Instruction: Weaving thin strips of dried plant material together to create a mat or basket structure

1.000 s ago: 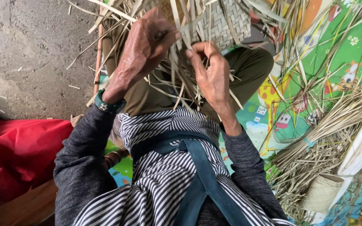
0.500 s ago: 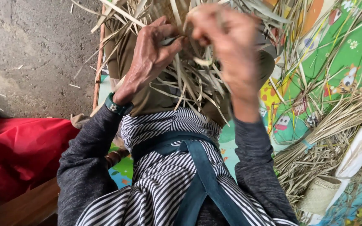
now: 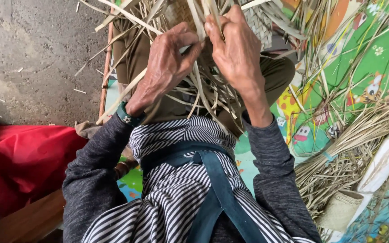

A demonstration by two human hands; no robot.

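My left hand [image 3: 167,67] and my right hand [image 3: 236,50] are raised close together over my lap, both pinching pale dried leaf strips [image 3: 203,96] that hang in a loose tangle. The strips run up into a partly woven piece [image 3: 257,24] at the top of the view. My left hand's fingers are curled around one flat strip; my right hand's fingers close on strips at the top. A watch [image 3: 127,115] sits on my left wrist. I wear a striped apron with a teal strap [image 3: 212,189].
A colourful cartoon mat [image 3: 361,58] lies at the right. On it rests a tied bundle of dried strips [image 3: 352,144] and a pale roll [image 3: 381,164]. A red cloth [image 3: 23,162] is at the left, on a bare concrete floor [image 3: 32,54].
Both hands have drawn closer together and nearer to the camera. My right hand rose and shifted left along the strips; my left hand turned inward to meet it.
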